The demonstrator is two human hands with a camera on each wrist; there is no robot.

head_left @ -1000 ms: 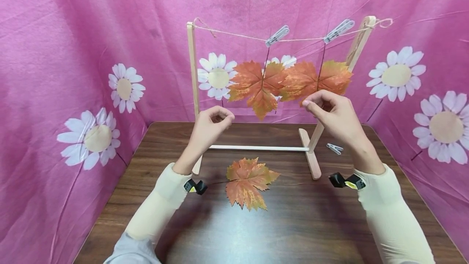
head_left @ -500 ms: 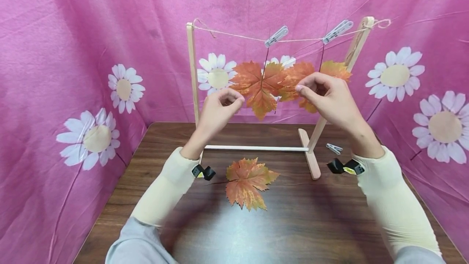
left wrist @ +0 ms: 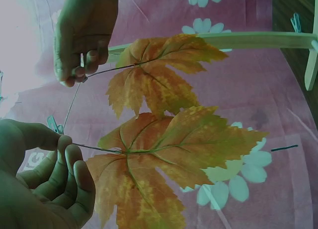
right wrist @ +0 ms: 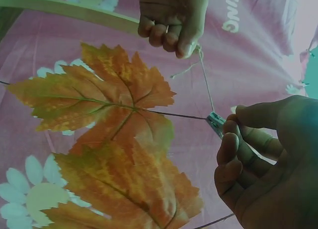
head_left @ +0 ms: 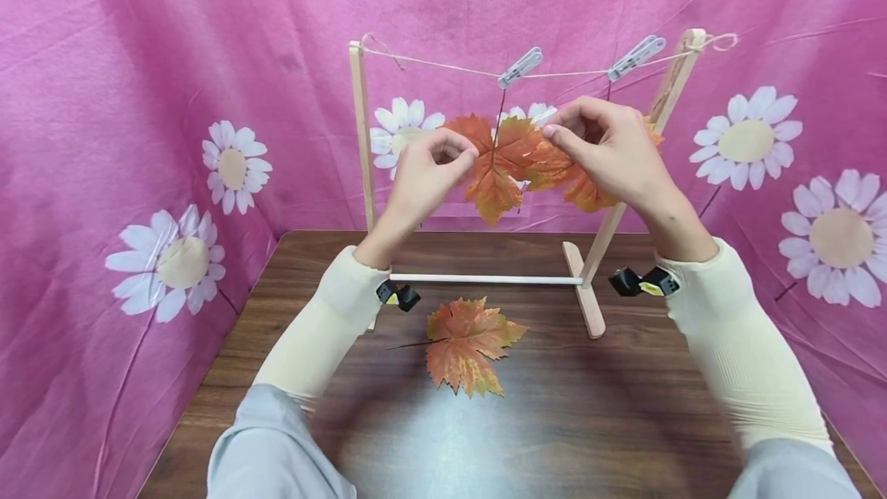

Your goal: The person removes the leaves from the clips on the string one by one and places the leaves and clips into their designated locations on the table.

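My left hand (head_left: 433, 172), fingers curled and thumb against the forefinger, is raised beside the left hanging maple leaf (head_left: 493, 183); nothing shows in its grasp. In front of the right hanging leaf (head_left: 589, 195), partly hiding it, is my right hand (head_left: 613, 149), similarly curled and holding nothing visible. Each leaf hangs stem-up from a twine line (head_left: 443, 65) under a grey clothespin; the left clothespin (head_left: 520, 68) and the right clothespin (head_left: 636, 58) both slant. In the right wrist view, my right fingertips overlap the left leaf's clothespin (right wrist: 216, 123).
A third maple leaf (head_left: 471, 341) lies on the wooden table (head_left: 540, 422). The line runs between a left post (head_left: 359, 122) and a right post (head_left: 675, 91), joined low by a white rod (head_left: 485, 279). A loose clothespin (left wrist: 296, 23) appears in the left wrist view. Pink flowered cloth (head_left: 277, 21) surrounds the table.
Both hands have risen towards the line and moved slightly nearer each other. The right hand now covers more of the right leaf, while the leaves and clothespins on the line have stayed put.
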